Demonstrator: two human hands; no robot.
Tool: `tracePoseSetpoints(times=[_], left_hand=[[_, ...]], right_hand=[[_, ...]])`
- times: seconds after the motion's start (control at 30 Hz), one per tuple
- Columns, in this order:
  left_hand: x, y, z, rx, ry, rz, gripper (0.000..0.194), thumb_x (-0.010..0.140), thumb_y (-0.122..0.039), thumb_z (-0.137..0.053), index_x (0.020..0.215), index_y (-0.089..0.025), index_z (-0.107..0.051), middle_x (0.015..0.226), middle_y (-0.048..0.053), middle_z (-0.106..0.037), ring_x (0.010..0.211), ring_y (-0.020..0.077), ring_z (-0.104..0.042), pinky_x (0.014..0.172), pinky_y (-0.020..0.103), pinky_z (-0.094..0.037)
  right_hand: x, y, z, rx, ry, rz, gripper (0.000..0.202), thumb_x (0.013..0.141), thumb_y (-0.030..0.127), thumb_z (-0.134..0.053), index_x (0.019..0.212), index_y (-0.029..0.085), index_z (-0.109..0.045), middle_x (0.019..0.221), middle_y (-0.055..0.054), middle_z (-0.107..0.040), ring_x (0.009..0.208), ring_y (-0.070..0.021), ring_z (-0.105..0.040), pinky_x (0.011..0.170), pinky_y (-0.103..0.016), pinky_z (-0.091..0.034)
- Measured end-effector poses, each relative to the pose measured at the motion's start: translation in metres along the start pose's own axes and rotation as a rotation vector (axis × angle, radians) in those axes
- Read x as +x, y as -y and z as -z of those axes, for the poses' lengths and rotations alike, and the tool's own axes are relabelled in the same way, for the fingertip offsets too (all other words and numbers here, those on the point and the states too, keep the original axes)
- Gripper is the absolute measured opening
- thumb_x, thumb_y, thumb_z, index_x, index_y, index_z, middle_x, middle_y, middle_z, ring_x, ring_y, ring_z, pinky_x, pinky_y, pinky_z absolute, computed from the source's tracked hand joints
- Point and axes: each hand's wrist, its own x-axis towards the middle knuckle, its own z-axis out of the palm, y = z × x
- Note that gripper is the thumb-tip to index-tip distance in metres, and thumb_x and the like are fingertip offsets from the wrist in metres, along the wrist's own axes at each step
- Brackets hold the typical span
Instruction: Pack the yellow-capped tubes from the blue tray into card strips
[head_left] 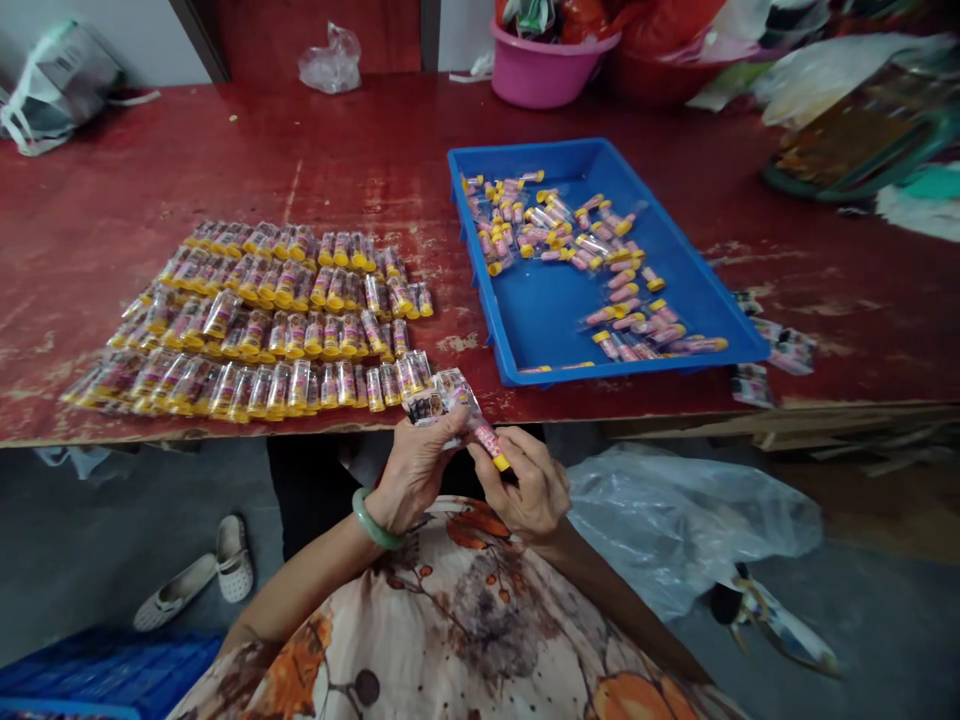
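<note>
My left hand [422,462], with a green bangle at its wrist, pinches small printed packets [426,408] at the table's front edge. Close beside it, my right hand [527,480] grips a small clear tube [486,436] with pink contents and a yellow cap, the cap end towards me. The tube's far end lies against the packets by my left thumb. Left of my hands, many yellow-capped tubes [285,285] lie in several rows on the red table [225,150]. More such tubes [551,228] with pink contents are scattered in the blue tray [525,330] at the right.
Printed packets [791,350] lie off the tray's right corner. Along the back stand a pink basin [551,70], a crumpled plastic bag [331,62] and a white bag [64,85]. A large clear jar [847,130] is at right. Below are clear plastic sheeting [690,510] and slip-on shoes [235,560].
</note>
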Motion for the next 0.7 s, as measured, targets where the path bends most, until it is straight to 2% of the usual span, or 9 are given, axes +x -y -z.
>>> tracePoseSetpoints(times=[0.13,0.2,0.33,0.4,0.5,0.6,0.7], left_hand=[[-0.004,0.0,-0.003,0.022,0.065,0.046,0.038,0.05,-0.024,-0.095,0.074,-0.011,-0.069,0.073,0.002,-0.071,0.063,0.0116,-0.062,0.067,0.025,-0.051],[-0.005,-0.001,-0.004,0.018,0.089,0.07,0.037,0.049,-0.022,-0.095,0.073,-0.012,-0.069,0.072,0.001,-0.07,0.063,0.0113,-0.062,0.066,0.025,-0.05],[-0.006,-0.008,-0.001,0.024,0.145,0.112,0.038,0.049,-0.023,-0.095,0.077,-0.011,-0.072,0.076,0.003,-0.072,0.067,0.0131,-0.064,0.067,0.026,-0.051],[-0.005,-0.011,0.001,0.044,0.173,0.131,0.042,0.048,-0.025,-0.096,0.08,-0.01,-0.073,0.077,0.004,-0.073,0.068,0.0142,-0.065,0.069,0.027,-0.053],[-0.006,-0.011,0.003,0.06,0.204,0.157,0.046,0.045,-0.025,-0.098,0.08,-0.01,-0.072,0.076,0.004,-0.072,0.066,0.0129,-0.065,0.07,0.026,-0.054],[-0.007,-0.008,0.003,0.066,0.257,0.169,0.045,0.047,-0.022,-0.097,0.083,-0.011,-0.072,0.077,0.003,-0.073,0.068,0.013,-0.066,0.072,0.026,-0.054],[-0.01,-0.005,0.003,0.073,0.319,0.158,0.046,0.049,-0.02,-0.096,0.087,-0.014,-0.072,0.08,0.002,-0.073,0.071,0.0154,-0.068,0.073,0.029,-0.055]], right_hand=[[-0.001,-0.001,-0.003,-0.099,0.024,0.088,0.039,0.079,0.02,-0.08,0.11,0.012,-0.057,0.092,-0.012,-0.073,0.078,-0.0165,-0.072,0.068,-0.022,-0.058],[0.003,-0.005,-0.001,-0.054,0.053,0.094,0.039,0.081,0.018,-0.078,0.114,0.014,-0.057,0.096,-0.013,-0.072,0.084,-0.0184,-0.073,0.069,-0.024,-0.059],[0.015,-0.018,0.011,0.4,0.322,-0.067,0.032,0.09,0.019,-0.065,0.121,0.016,-0.058,0.113,-0.015,-0.067,0.103,-0.0226,-0.069,0.079,-0.033,-0.061],[0.019,-0.022,0.017,0.549,0.378,-0.168,0.031,0.091,0.015,-0.061,0.122,0.018,-0.06,0.116,-0.014,-0.066,0.101,-0.0208,-0.068,0.078,-0.033,-0.061],[0.021,-0.021,0.021,0.542,0.252,-0.232,0.032,0.086,0.006,-0.062,0.116,0.019,-0.064,0.108,-0.011,-0.068,0.089,-0.0175,-0.067,0.072,-0.031,-0.06],[0.02,-0.014,0.018,0.47,0.112,-0.233,0.031,0.081,0.002,-0.065,0.107,0.019,-0.067,0.101,-0.009,-0.069,0.086,-0.0174,-0.068,0.071,-0.031,-0.059],[0.022,-0.007,0.016,0.428,0.023,-0.219,0.028,0.078,0.0,-0.066,0.098,0.019,-0.068,0.093,-0.006,-0.07,0.081,-0.0162,-0.068,0.068,-0.03,-0.059]])
